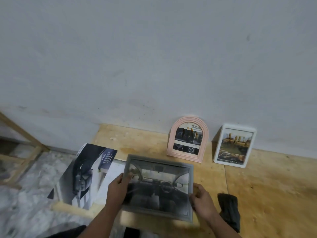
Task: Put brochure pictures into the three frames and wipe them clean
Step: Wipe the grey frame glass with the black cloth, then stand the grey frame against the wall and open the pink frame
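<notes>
Head camera looks forward and down, near the plywood board [257, 186].

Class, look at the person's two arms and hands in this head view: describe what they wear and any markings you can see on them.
Both forearms are bare as far as the picture shows: no sleeves reach the wrists. The left hand and right hand wear no gloves. No watch, ring or bracelet shows, though the picture is soft and blurred, so small items could be missed.

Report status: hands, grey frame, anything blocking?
Left hand and right hand grip grey frame by its sides, picture inside. Pink arched frame and white frame filled, against wall. Dark cloth lies right, nothing blocking.
</notes>
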{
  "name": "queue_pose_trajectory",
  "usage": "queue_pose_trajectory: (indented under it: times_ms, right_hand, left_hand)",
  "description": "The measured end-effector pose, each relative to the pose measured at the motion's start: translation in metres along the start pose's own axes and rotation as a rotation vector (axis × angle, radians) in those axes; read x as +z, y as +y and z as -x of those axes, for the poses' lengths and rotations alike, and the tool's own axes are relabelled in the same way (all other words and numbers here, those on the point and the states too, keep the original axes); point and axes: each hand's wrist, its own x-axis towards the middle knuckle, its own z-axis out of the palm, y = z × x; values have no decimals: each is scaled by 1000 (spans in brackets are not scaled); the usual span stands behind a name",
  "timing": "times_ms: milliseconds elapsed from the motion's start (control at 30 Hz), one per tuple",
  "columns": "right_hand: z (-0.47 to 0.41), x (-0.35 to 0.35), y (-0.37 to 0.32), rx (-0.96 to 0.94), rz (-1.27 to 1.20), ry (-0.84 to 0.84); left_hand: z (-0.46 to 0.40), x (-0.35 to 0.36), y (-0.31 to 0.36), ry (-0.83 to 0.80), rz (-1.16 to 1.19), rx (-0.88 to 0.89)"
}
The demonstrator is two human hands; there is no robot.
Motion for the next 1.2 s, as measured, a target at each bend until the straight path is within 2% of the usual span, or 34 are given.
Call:
queue_pose_trajectory:
  times_ms: [133, 333, 467, 667, 833, 1000, 1100, 1200]
  right_hand:
    - [-12, 34, -50, -158, 84, -31]
    - [-55, 88, -135, -205, 96, 62]
    - [-85, 114, -175, -193, 52, 125]
    - [-139, 136, -198, -145, -65, 171]
    - [-149, 150, -205, -88, -126, 176]
    - [-147, 150, -203, -93, -154, 214]
    - [-141, 142, -199, -126, -184, 187]
    - [-136, 128, -187, -157, -204, 202]
  left_hand:
    - [-40, -35, 27, 71, -20, 86]
    - [-135, -74, 69, -10, 13, 157]
    - [-188, -83, 91, -98, 19, 172]
    - [-242, -80, 108, -136, 72, 220]
    - [-258, -68, 98, -217, 105, 154]
    - [-258, -55, 92, -157, 150, 137]
    - [-251, -48, 88, -126, 77, 127]
    - [-242, -43, 84, 51, 1, 40]
